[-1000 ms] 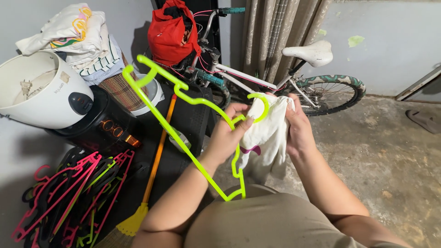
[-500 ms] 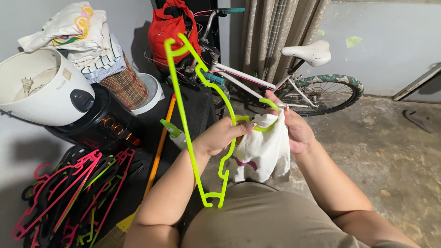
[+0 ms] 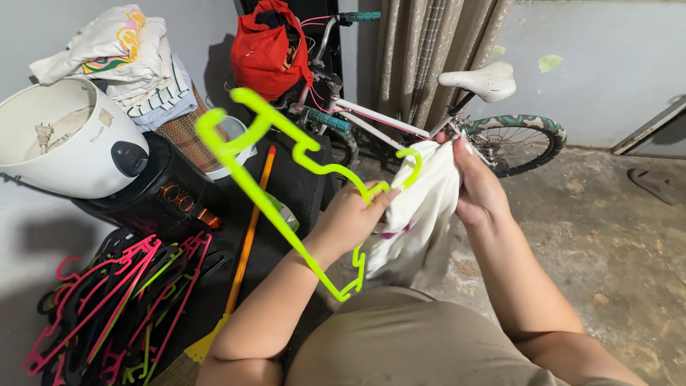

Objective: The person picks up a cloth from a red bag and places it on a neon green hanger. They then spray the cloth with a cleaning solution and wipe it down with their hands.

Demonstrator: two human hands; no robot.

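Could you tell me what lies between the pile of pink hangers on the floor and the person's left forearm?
In the head view, a broom with an orange handle lies between the pile of pink hangers and the left forearm, on a dark mat.

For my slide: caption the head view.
Left hand holds a green hanger, right hand a white garment.

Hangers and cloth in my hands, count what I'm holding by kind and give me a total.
Neon green plastic hanger, in the left hand: 1
White garment, gripped by the right hand: 1
Total: 2
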